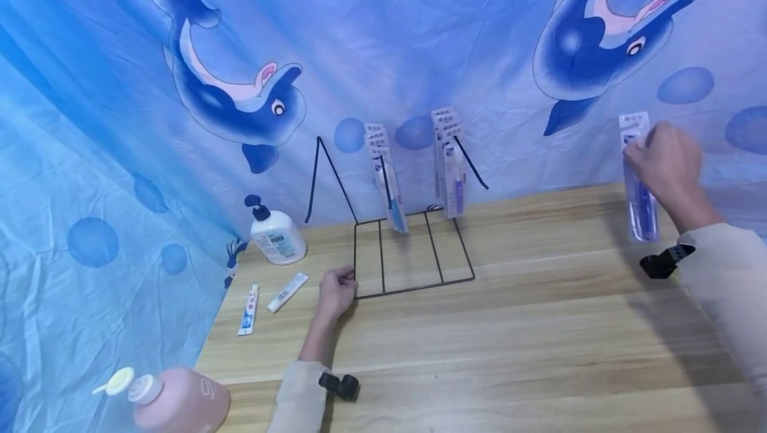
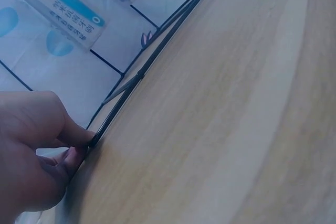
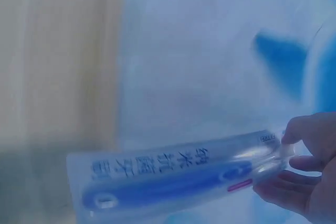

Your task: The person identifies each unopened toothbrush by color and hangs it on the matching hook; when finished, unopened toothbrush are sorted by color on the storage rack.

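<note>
A black wire display rack [image 1: 413,292] stands on the wooden table, with packaged toothbrushes hanging from two of its prongs. My left hand [image 1: 337,292] pinches the rack's front left corner between thumb and fingers; the left wrist view shows the same hold on the wire [image 2: 113,113]. Off to the right and raised above the table, my right hand [image 1: 670,161] grips a packaged toothbrush [image 1: 642,210] with a purple handle near the top of its pack. In the right wrist view that toothbrush pack [image 3: 168,182] points away from the fingers.
A white pump bottle [image 1: 279,238] stands left of the rack. Two toothpaste tubes [image 1: 288,292] lie near it. A pink pump bottle [image 1: 186,403] is at the front left. Behind the table hangs a blue dolphin-print curtain [image 1: 383,33].
</note>
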`<action>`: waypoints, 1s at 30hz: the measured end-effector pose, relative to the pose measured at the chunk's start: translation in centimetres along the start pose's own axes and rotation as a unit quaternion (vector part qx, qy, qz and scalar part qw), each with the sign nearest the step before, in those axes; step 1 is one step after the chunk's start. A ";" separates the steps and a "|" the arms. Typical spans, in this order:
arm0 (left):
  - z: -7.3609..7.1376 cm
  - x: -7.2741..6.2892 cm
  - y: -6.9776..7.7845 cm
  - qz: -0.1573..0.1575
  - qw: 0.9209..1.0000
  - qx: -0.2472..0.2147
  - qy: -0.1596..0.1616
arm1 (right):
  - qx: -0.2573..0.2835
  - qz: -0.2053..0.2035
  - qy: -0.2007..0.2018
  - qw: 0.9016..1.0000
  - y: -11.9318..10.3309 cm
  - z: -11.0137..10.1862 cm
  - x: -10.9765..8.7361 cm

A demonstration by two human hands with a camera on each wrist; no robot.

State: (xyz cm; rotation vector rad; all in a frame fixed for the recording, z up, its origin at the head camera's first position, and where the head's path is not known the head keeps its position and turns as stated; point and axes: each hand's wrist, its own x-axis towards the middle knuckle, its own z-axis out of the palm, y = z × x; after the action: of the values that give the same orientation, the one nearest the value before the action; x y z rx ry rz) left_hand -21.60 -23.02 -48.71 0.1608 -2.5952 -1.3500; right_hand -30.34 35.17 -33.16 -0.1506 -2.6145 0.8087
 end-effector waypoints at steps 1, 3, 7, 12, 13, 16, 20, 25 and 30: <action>0.0 0.0 0.0 0.000 1.000 0.000 -0.002 | 0.004 -0.008 0.005 1.000 -1.2 -0.3 -0.4; 0.0 0.0 0.1 0.002 1.000 -0.002 -0.005 | 0.004 -0.028 0.017 0.999 -3.6 -0.9 -1.2; -0.1 0.1 0.3 0.008 1.000 0.000 0.000 | 0.017 -0.103 0.067 0.992 -7.9 -1.1 -3.6; -0.1 0.1 0.3 0.010 1.000 0.004 0.003 | 0.073 -0.218 0.137 0.963 -12.1 -0.5 -7.5; 0.0 0.1 0.3 0.009 1.000 0.003 0.003 | 0.083 -0.238 0.144 0.957 -12.8 -0.3 -8.3; 0.0 0.0 0.2 0.010 1.000 0.000 0.000 | 0.116 -0.278 0.141 0.943 -14.4 0.2 -10.6; -0.1 0.0 0.2 0.005 1.000 -0.005 -0.002 | 0.155 -0.306 0.121 0.932 -16.0 0.9 -12.9; 0.0 0.0 0.1 0.005 1.000 -0.007 -0.004 | 0.183 -0.319 0.101 0.924 -17.0 1.7 -14.5; 0.1 0.1 0.1 0.005 1.000 -0.009 0.001 | 0.197 -0.320 0.085 0.923 -17.3 2.6 -15.3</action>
State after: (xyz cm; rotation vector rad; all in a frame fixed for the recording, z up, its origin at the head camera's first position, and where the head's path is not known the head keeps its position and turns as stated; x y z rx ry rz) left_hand -21.71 -22.92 -48.69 0.1460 -2.5771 -1.3693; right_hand -17.17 16.22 -30.60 0.6802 -2.0705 0.9842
